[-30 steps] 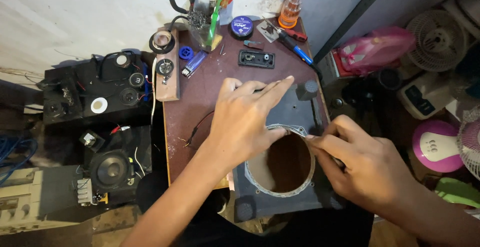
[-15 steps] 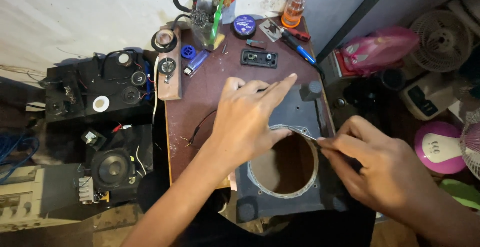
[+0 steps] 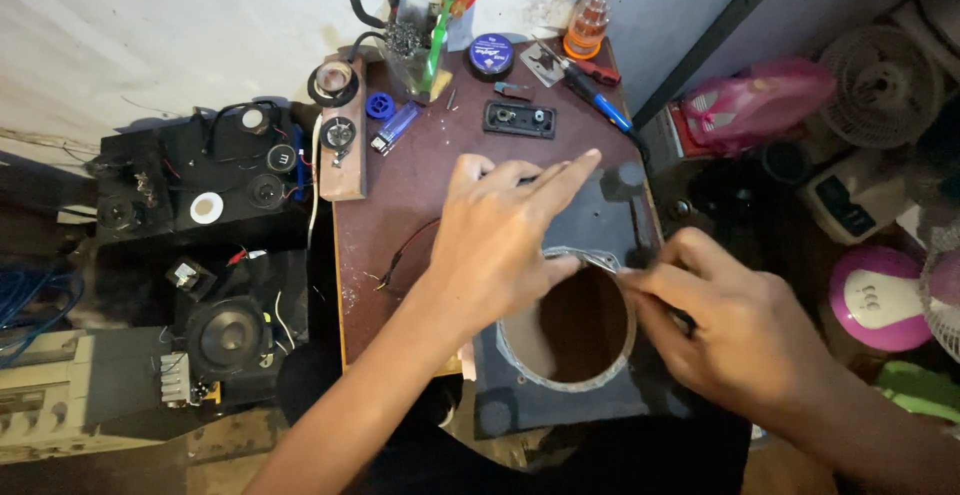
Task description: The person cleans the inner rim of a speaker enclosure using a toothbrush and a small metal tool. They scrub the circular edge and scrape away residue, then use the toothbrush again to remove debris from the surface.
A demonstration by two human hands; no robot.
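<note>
Two hands working on a dark speaker panel (image 3: 610, 200) at table's six o'clock; left hand (image 3: 500, 245) pressing flat, fingers spread toward one o'clock; right hand (image 3: 725, 330) pinching grey gasket strip (image 3: 585, 255) at hole's (image 3: 575, 330) one o'clock rim, beside left thumb.

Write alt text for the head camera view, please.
A person's left hand presses flat on a dark panel with a round hole, while the right hand pinches at the hole's pale rim. Tools crowd the brown table behind.

A cluttered repair workshop: screwdrivers (image 3: 452, 15), loose speakers (image 3: 228, 335), pliers (image 3: 375, 0).
</note>
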